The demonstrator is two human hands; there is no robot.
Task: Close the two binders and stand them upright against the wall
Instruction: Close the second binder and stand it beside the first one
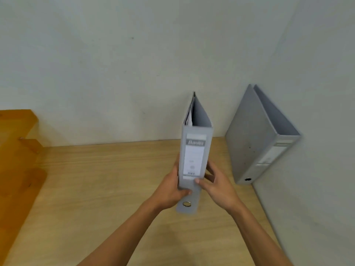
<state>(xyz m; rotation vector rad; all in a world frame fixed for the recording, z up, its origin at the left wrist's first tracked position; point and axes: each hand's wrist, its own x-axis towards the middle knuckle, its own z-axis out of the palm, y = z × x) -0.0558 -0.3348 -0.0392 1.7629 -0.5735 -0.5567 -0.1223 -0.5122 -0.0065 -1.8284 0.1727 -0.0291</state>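
Hands hold 1 grey binder (195,156) above the wooden desk (96,189), spine toward the camera: left hand (171,191) clasps its left side, right hand (218,184) grips the right side, thumb on the spine. Its covers are nearly closed. Another grey binder (255,135) stands closed in the corner, against the right wall (317,93)

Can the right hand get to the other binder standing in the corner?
Probably yes. The corner binder stands just right of the right hand, with only bare table between. But that hand is busy gripping the held binder first.
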